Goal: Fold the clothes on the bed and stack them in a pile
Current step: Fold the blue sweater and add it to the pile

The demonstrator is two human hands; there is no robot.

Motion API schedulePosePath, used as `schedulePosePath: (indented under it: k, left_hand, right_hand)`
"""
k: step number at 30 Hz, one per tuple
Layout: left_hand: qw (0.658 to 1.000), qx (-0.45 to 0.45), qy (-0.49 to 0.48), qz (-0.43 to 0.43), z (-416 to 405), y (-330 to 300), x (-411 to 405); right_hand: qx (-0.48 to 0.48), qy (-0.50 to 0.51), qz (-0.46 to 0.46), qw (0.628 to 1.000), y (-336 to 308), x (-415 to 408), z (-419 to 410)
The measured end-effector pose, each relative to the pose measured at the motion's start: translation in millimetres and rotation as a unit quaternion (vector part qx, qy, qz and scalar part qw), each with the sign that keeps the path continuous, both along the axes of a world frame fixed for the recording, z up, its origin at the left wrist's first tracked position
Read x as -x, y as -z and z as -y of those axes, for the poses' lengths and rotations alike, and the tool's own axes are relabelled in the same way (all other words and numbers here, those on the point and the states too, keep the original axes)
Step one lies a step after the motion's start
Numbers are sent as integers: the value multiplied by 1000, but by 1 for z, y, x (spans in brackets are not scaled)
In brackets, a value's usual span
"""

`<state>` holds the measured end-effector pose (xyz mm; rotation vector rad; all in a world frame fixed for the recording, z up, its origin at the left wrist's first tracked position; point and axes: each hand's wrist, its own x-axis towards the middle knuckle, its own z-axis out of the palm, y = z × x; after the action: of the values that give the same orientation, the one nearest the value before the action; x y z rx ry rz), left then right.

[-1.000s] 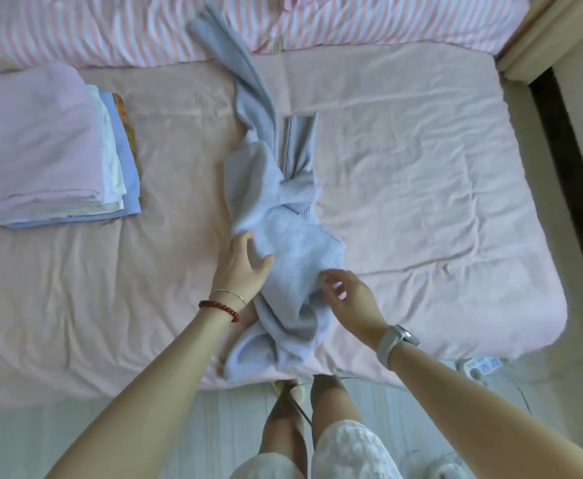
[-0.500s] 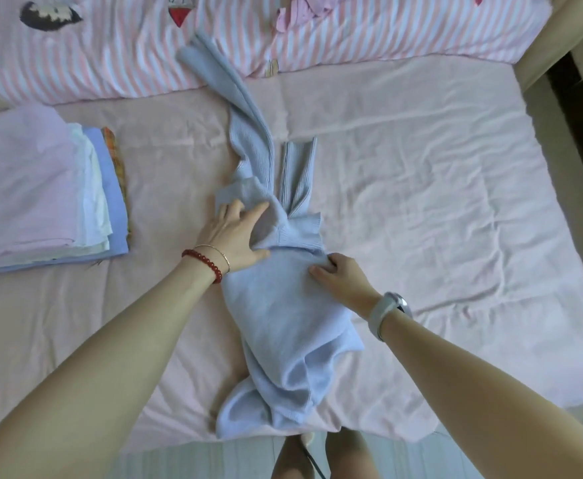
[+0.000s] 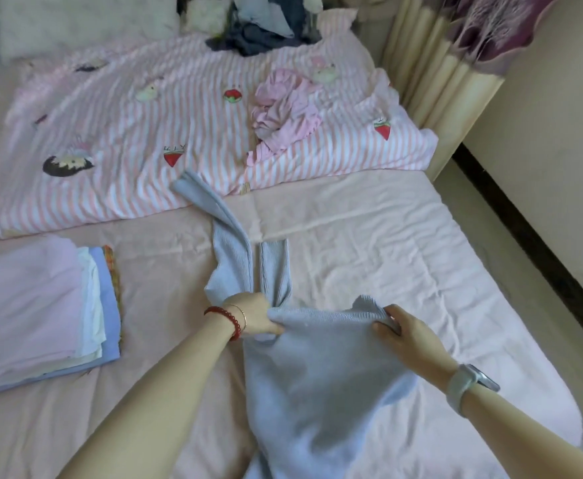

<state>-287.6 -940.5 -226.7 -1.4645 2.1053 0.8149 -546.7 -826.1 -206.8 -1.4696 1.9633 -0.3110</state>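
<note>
L hand (image 3: 253, 314): fingers curled, a bunched edge of the pale blue knit sweater (image 3: 317, 368) is gripped at the garment's left side, thumb tip pressed on top of the fabric. R hand (image 3: 409, 335): fingers clenched round the sweater's right corner, cloth pinched between thumb and fingers, a small fold poking up just above the knuckles. Between the two hands the upper edge of the sweater is held stretched in a near-straight line, raised a bit off the sheet; the body of the garment is draped down toward the person. Beyond the L hand, two ribbed sleeves are laid away across the bed (image 3: 369, 236), one reaching onto the pink-striped quilt (image 3: 127, 133).

A red bead bracelet (image 3: 226, 319) w/ a thin bangle is worn on the L wrist, a watch (image 3: 470, 383) on the R wrist.

Well left of the sweater, a pile of folded clothes (image 3: 34, 312) is stacked on the pink sheet, lilac piece on top. A crumpled pink garment (image 3: 283, 112) is left on the quilt; dark clothes (image 3: 262, 32) are heaped at the far end. Curtains (image 3: 456, 46) are seen at the far right.
</note>
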Motion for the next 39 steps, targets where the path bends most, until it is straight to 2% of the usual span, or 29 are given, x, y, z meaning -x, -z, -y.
schedulePosePath:
  k: [3,6,8,10,13,16,18,21,23,26,28,31,34,36,38,39]
  left_hand:
    - [990,-35,-80,-113,1,-46,-16]
    - [965,-25,-131,-226,-6,-107,-28]
    - [936,-18,-181,-302,-11,-153,-36]
    - [902,33,-232,-363,-18,-203,-42]
    - [850,173,-271,-418,-35,-268,-42]
    - [801,266,-283,-456,-61,-308,-31]
    - [769,280,-300,-491,-81,-328,-18]
    - [738,274,-325,-525,-107,-349,7]
    - [706,244,-370,-552,-122,-362,21]
    - [630,117,-434,-633,-137,-385,33]
    - [640,88,-416,-640,-146,-397,35]
    - [696,96,-360,-614,-160,-404,32]
    - [732,182,-310,-579,-169,-391,12]
    - [766,204,-287,-538,-177,-369,-1]
    - [808,188,-270,-488,-190,-344,-1]
    - [809,169,-281,-488,-195,-333,3]
  right_hand:
    - [-13,9,-20,1000,-25,-6,-5]
    - [45,26,-14,999,-67,-18,2]
    - [101,49,0,994,-104,-25,9]
    - [164,61,35,984,-147,-30,15]
    - [257,62,85,961,-212,-34,21]
    - [307,38,69,948,-266,-35,18]
    - [285,23,141,948,-293,-40,6]
    - [146,-29,370,917,-318,-59,-29]
    - [109,-71,422,897,-322,-72,-53]
    - [133,-86,439,884,-321,-90,-70]
    - [205,-87,378,898,-322,-97,-74]
    - [279,-94,304,906,-327,-95,-74]
    - [272,-105,301,908,-344,-82,-72]
    - [269,-132,288,909,-361,-71,-71]
    - [275,-164,282,904,-377,-64,-69]
    - [280,-173,285,900,-384,-61,-68]
